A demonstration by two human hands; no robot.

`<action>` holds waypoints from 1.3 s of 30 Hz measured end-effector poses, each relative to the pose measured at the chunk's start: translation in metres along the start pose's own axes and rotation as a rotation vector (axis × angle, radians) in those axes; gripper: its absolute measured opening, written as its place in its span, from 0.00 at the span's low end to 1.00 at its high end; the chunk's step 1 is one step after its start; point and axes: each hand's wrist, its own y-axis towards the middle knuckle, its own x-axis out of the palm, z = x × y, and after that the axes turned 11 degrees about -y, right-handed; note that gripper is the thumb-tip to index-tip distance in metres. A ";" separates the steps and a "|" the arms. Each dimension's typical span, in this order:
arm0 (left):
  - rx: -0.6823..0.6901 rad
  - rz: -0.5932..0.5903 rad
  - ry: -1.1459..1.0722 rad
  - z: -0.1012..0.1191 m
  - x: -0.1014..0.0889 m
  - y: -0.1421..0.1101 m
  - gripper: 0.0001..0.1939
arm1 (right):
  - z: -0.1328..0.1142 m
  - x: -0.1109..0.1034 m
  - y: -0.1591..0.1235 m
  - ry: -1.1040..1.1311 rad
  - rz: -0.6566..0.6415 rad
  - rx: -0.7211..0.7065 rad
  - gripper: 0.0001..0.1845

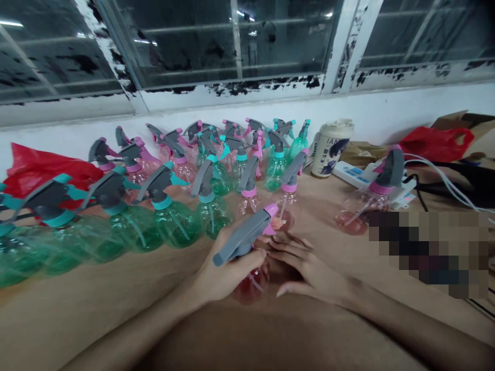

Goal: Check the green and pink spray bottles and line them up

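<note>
My left hand [222, 275] is wrapped around a pink spray bottle [251, 284] with a grey trigger head [243, 237] and a pink nozzle tip, held low over the brown table [116, 304]. My right hand [305, 265] lies against the bottle's right side, its fingers curved and touching the neck just under the trigger head. Behind my hands stand several green spray bottles [176, 221] with teal collars and several pink spray bottles [249, 201] in rows toward the wall.
A lone pink spray bottle [365, 203] stands at right near a white power strip [371, 178] with cables. A paper cup [328, 149] sits by the wall. Red plastic bags [42, 167] lie at left and right. A window runs above.
</note>
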 end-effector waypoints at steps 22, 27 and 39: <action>0.023 0.001 -0.002 0.003 0.002 0.000 0.03 | -0.001 0.000 -0.009 -0.156 -0.008 0.004 0.37; 0.053 0.024 0.026 -0.001 0.000 -0.002 0.03 | 0.001 0.001 -0.010 -0.197 -0.029 -0.019 0.37; 0.121 0.070 0.148 -0.001 0.002 0.001 0.05 | 0.001 0.008 -0.011 -0.220 -0.042 0.026 0.30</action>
